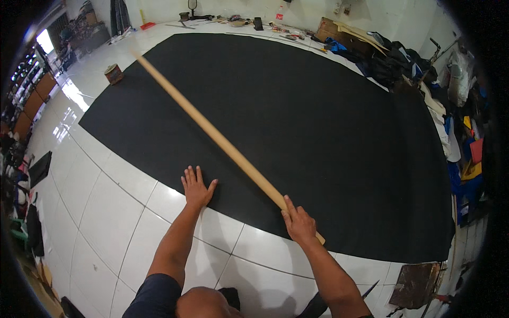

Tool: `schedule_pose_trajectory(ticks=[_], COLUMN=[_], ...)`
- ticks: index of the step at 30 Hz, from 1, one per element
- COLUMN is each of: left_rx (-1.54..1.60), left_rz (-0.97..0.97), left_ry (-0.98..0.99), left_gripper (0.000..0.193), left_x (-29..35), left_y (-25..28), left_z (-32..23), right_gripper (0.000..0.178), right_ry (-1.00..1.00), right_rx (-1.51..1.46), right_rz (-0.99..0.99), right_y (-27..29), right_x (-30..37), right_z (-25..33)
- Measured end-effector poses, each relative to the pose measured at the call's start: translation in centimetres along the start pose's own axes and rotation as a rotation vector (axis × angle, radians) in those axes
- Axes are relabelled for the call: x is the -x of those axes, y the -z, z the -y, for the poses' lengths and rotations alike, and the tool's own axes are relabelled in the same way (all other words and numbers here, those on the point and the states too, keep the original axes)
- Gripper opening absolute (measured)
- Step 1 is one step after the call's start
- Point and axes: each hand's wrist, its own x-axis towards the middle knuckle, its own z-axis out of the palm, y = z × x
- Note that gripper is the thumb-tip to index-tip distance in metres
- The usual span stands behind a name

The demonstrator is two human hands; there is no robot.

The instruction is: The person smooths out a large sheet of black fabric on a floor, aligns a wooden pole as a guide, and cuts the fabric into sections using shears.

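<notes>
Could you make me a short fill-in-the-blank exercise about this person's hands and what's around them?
1. The left hand rests on a large sheet whose colour is ____.
2. The right hand grips a long wooden stick whose far end points to the picture's upper ____.
3. The floor is laid with shiny white ____.

Missing words: black; left; tiles.

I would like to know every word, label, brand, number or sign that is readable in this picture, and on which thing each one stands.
No text that I can quote.
Bottle by the far wall: red label, lettering too small to read.
Black sheet: no lettering to be seen.
Stick: no numbers or marks that I can make out.
</notes>
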Motion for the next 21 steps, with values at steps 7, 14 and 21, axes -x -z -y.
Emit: schedule_pose_trajectory(ticks=[7, 14, 21], left_rx=[-0.054, -0.082, -0.073], left_rz=[0.021, 0.006, -0.021], left_ry=[-0.015, -0.015, -0.036], left_gripper=[0.091, 0.089, 0.089], left_x=[0.0, 0.1, -0.1], left_y=[-1.7, -1.6, -1.8], left_z=[-0.7, 0.1, 0.4], right_gripper=[0.051, 0.051, 0.053], right_ry=[0.100, -0.123, -0.497], right_rx=[0.095, 0.047, -0.025], right_rz=[-0.106, -0.126, -0.126], right_y=[-2.8, -2.1, 0.2], right_x=[-5.9, -15.9, -13.8], right_z=[-1.3, -1.3, -8.8])
